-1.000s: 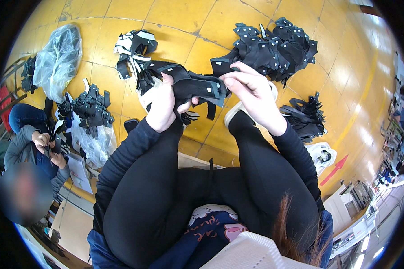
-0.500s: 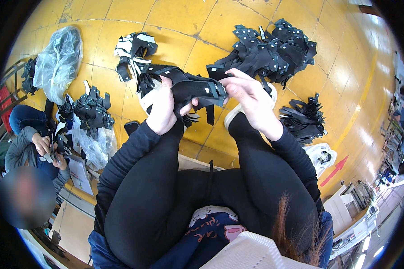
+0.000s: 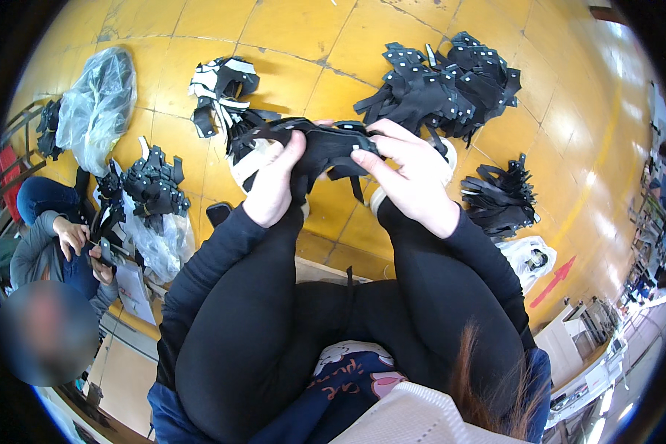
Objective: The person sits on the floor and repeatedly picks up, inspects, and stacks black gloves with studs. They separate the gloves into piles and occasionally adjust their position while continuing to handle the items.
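Note:
Between my knees, both hands hold a stack of black fabric strips (image 3: 325,152) with small white tags near one end. My left hand (image 3: 275,181) is closed round its left part, thumb on top. On its right end, my right hand (image 3: 407,166) grips the strips, its thumb pressed beside a white tag and its fingers behind. Some strip ends hang loose below my hands. Just beyond the left hand, a black and white strip pile (image 3: 226,89) lies on the floor. How many strips I hold is hidden by overlap.
A large heap of black tagged strips (image 3: 451,85) lies at the far right, with a smaller bundle (image 3: 499,194) nearer. At left are a clear plastic bag (image 3: 96,103), more strips (image 3: 155,181), a phone (image 3: 218,214) and a seated co-worker (image 3: 48,244) handling a dark piece.
My right hand has turned and closed over the right end of the stack, where its fingers were spread at the edge. The strips now bend upward between my hands.

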